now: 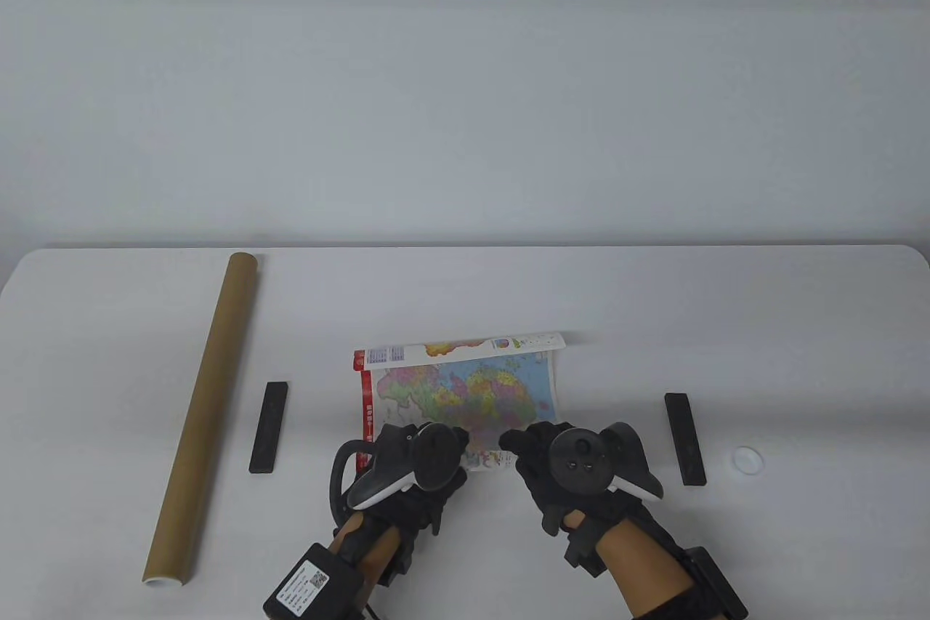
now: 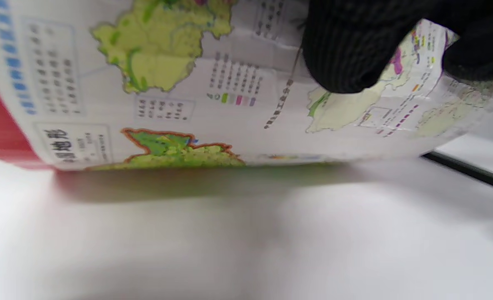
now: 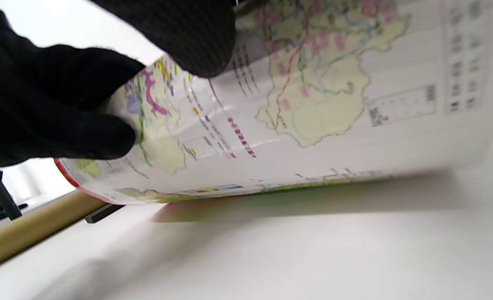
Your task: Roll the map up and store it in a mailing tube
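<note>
the glossy, colourful printed paper map [image 1: 465, 387] lies mid-table, its near edge lifted and curling; it looks light, springy and easily creased, best taken along that near edge at both corners. the left hand [image 1: 414, 464] and right hand [image 1: 581, 467] each pinch that edge with curled fingers [image 2: 346, 50]. the long brown cardboard mailing tube [image 1: 207, 409] lies well apart at the left.
</note>
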`<action>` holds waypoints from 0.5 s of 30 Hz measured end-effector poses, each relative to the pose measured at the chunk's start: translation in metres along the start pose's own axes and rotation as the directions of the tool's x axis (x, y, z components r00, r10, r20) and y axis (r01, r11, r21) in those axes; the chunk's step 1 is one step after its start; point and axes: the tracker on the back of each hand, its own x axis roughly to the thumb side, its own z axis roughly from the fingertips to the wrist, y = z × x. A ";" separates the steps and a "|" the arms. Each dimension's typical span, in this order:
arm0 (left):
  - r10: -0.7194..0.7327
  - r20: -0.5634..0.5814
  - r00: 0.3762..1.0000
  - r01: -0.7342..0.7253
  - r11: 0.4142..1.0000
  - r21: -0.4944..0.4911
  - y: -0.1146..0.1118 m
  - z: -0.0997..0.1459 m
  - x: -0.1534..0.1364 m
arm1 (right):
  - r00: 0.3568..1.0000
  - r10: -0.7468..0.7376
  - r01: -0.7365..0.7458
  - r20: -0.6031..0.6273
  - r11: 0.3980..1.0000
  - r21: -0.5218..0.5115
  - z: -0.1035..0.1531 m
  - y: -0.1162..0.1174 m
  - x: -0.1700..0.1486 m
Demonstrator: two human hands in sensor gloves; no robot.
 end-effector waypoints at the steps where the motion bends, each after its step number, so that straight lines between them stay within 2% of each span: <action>1: -0.007 -0.007 1.000 0.007 1.000 0.006 0.002 0.001 0.001 | 0.998 0.064 -0.064 0.006 0.998 -0.010 0.001 -0.002 0.004; 4: 0.005 0.001 1.000 -0.005 0.998 0.057 0.006 0.004 0.003 | 0.982 0.187 -0.186 0.003 0.981 -0.052 0.002 -0.002 0.014; 6: -0.023 -0.005 1.000 0.024 0.997 0.067 0.007 0.005 0.006 | 0.959 0.284 -0.285 -0.015 0.958 -0.035 0.000 0.000 0.017; 9: -0.040 -0.007 0.999 0.041 0.997 0.066 0.007 0.006 0.010 | 0.950 0.311 -0.312 -0.033 0.950 -0.035 -0.001 0.001 0.019; 11: -0.068 -0.008 0.998 0.068 0.998 0.012 0.006 0.005 0.013 | 0.959 0.283 -0.283 -0.021 0.959 -0.001 -0.002 0.002 0.018; 15: -0.180 0.007 0.984 0.180 0.984 0.005 0.003 0.007 0.020 | 0.968 0.250 -0.249 -0.002 0.965 0.085 -0.002 0.008 0.017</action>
